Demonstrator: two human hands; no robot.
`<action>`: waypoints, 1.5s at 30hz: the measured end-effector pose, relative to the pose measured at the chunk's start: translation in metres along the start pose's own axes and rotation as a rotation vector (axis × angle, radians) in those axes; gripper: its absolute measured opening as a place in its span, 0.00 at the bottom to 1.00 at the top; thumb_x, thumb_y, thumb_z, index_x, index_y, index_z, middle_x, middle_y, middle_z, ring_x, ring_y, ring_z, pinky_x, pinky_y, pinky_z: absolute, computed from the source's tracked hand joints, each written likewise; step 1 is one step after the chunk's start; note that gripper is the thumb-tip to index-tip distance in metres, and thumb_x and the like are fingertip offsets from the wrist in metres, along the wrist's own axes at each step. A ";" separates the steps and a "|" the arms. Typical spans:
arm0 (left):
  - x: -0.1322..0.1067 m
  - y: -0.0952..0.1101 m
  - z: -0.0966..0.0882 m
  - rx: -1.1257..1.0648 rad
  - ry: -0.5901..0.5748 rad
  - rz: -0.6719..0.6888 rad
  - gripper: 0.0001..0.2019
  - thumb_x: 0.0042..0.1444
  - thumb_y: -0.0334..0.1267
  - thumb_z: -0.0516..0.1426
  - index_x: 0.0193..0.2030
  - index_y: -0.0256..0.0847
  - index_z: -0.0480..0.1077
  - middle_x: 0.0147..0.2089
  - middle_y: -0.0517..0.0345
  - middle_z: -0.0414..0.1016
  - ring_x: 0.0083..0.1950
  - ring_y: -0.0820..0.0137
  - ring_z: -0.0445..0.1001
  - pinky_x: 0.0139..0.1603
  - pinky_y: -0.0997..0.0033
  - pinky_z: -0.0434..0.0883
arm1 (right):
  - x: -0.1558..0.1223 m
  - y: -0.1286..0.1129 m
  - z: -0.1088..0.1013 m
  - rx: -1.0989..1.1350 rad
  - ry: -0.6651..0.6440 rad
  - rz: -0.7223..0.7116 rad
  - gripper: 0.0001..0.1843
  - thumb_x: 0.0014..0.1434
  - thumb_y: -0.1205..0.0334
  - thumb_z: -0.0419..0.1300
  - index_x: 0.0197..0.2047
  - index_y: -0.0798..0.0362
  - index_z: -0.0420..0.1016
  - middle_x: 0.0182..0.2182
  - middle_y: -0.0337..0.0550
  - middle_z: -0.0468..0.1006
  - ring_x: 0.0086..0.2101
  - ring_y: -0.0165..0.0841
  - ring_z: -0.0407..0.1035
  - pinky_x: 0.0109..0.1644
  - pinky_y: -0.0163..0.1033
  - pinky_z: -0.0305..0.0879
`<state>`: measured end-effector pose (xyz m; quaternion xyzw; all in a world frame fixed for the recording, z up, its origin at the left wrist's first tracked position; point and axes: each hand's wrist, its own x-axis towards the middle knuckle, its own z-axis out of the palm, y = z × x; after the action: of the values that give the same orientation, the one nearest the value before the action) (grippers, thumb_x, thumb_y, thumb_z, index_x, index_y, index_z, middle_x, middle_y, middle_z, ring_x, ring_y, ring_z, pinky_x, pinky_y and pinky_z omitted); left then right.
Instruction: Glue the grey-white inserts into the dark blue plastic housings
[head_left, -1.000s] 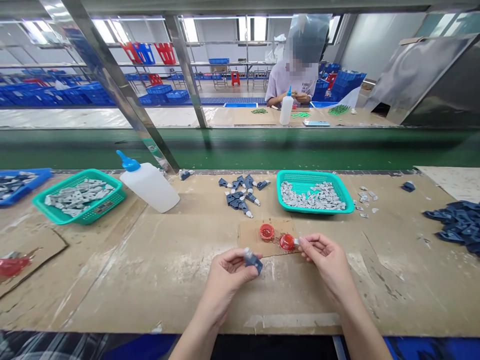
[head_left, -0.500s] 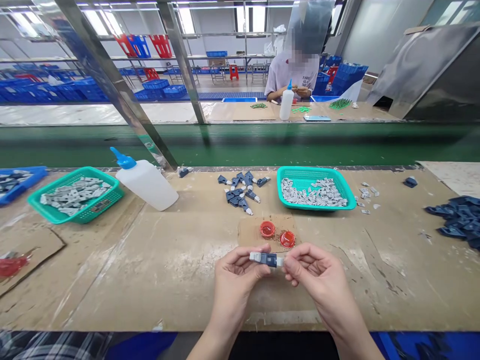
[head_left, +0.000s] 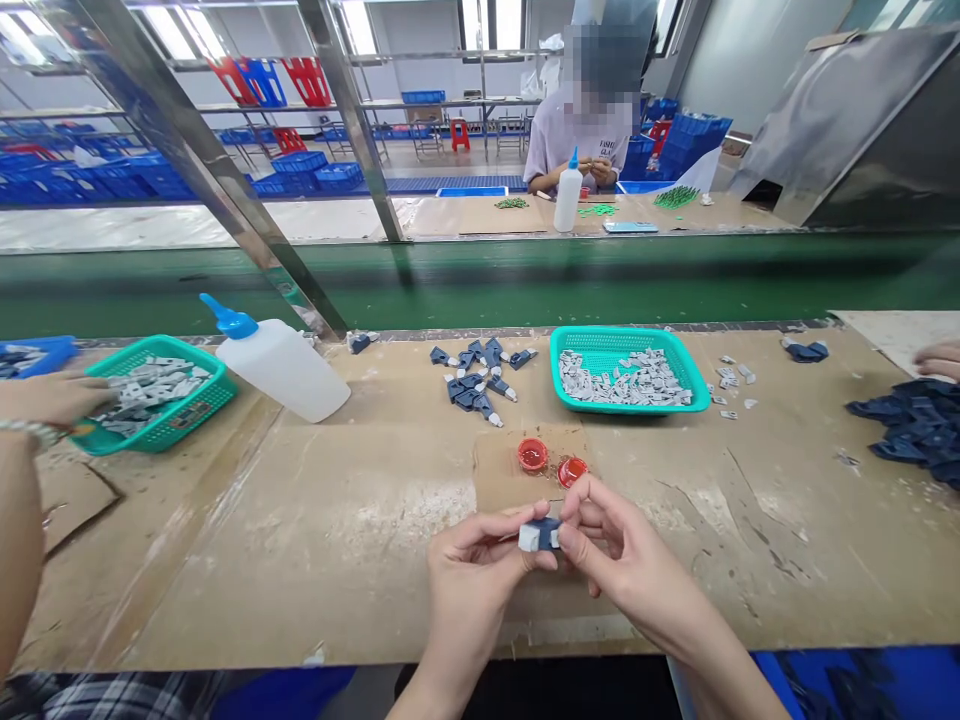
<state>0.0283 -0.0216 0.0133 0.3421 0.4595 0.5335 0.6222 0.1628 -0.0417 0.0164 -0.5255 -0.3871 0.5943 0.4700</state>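
Observation:
Between thumb and fingers, my left hand (head_left: pixel 469 565) grips a small dark blue plastic part (head_left: pixel 547 531) with a pale grey-white piece (head_left: pixel 529 538) at its left end. My right hand (head_left: pixel 626 555) is closed too, thumb and index finger pinching the small white tip at the part's right end. Just beyond the hands, two red caps (head_left: pixel 532 456) with wet-looking insides stand on a cardboard piece. Farther back lies a pile of blue parts with white tips (head_left: pixel 471 391), beside a green basket (head_left: pixel 630 408) of small grey-white pieces.
A white squeeze bottle (head_left: pixel 289 372) with a blue nozzle leans at left. Beside it, a co-worker's hand (head_left: pixel 52 400) is in another green basket (head_left: pixel 187 425). More dark blue parts (head_left: pixel 911 430) lie at right near another hand (head_left: pixel 941 360). A person (head_left: pixel 577 140) sits across the green belt (head_left: pixel 480 285).
The held part has turned, its pale end now facing me more, still between both hands. A co-worker's hand has entered the left basket, and another hand has appeared at the right edge.

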 end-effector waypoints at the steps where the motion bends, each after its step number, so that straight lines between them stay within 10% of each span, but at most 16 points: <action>1: -0.003 0.000 0.002 -0.001 0.012 0.026 0.10 0.34 0.26 0.70 0.24 0.43 0.79 0.33 0.56 0.83 0.37 0.58 0.82 0.31 0.68 0.80 | 0.000 0.000 0.000 -0.003 -0.021 0.000 0.19 0.55 0.44 0.62 0.34 0.50 0.64 0.27 0.38 0.72 0.28 0.29 0.66 0.21 0.28 0.55; 6: -0.010 0.002 0.006 0.001 0.059 0.153 0.09 0.38 0.26 0.69 0.26 0.42 0.79 0.35 0.55 0.83 0.37 0.60 0.82 0.29 0.71 0.80 | -0.004 -0.005 0.002 0.031 -0.051 -0.027 0.16 0.60 0.47 0.60 0.36 0.50 0.64 0.29 0.39 0.73 0.29 0.29 0.68 0.23 0.29 0.57; 16: 0.020 0.002 -0.016 -0.045 -0.060 -0.096 0.19 0.53 0.40 0.63 0.51 0.37 0.74 0.47 0.46 0.80 0.50 0.60 0.78 0.53 0.65 0.74 | 0.035 -0.027 -0.021 -0.240 -0.017 -0.086 0.18 0.63 0.45 0.54 0.37 0.52 0.71 0.30 0.43 0.78 0.30 0.33 0.72 0.29 0.35 0.64; 21: 0.047 0.008 -0.071 0.004 0.149 -0.027 0.23 0.52 0.45 0.63 0.53 0.39 0.70 0.46 0.52 0.77 0.49 0.66 0.76 0.54 0.69 0.71 | 0.120 -0.044 -0.099 -1.054 0.343 -0.234 0.14 0.61 0.56 0.56 0.47 0.50 0.74 0.40 0.46 0.80 0.37 0.38 0.74 0.39 0.41 0.66; 27: 0.085 0.021 -0.167 0.755 0.299 0.289 0.14 0.59 0.36 0.50 0.51 0.42 0.66 0.39 0.55 0.71 0.38 0.65 0.73 0.50 0.59 0.69 | 0.193 -0.048 -0.128 -1.216 0.101 -0.224 0.10 0.55 0.59 0.63 0.41 0.49 0.79 0.37 0.43 0.82 0.37 0.38 0.74 0.39 0.38 0.66; 31: 0.100 0.039 -0.195 1.411 0.362 0.398 0.19 0.57 0.31 0.47 0.55 0.36 0.64 0.43 0.43 0.74 0.46 0.51 0.72 0.49 0.47 0.68 | 0.204 -0.050 -0.125 -1.292 -0.090 -0.254 0.08 0.56 0.63 0.62 0.41 0.48 0.78 0.39 0.40 0.81 0.38 0.36 0.74 0.39 0.35 0.66; 37: 0.127 0.057 -0.168 1.746 0.247 0.867 0.19 0.60 0.30 0.46 0.57 0.31 0.65 0.55 0.32 0.67 0.58 0.46 0.65 0.56 0.43 0.64 | 0.193 -0.047 -0.126 -1.465 -0.096 -0.321 0.20 0.61 0.71 0.51 0.55 0.50 0.72 0.41 0.51 0.78 0.40 0.42 0.72 0.38 0.38 0.63; 45: 0.161 0.048 -0.061 1.570 -0.719 0.971 0.22 0.58 0.22 0.48 0.57 0.44 0.64 0.56 0.47 0.68 0.57 0.58 0.65 0.55 0.53 0.67 | 0.137 -0.039 -0.132 -1.378 0.142 -0.454 0.17 0.65 0.67 0.44 0.48 0.55 0.71 0.43 0.54 0.76 0.42 0.43 0.73 0.40 0.43 0.67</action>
<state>-0.0437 0.1409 0.0028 0.9502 0.2764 0.1392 0.0353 0.2987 0.0959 -0.0013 -0.6460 -0.7415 0.0681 0.1681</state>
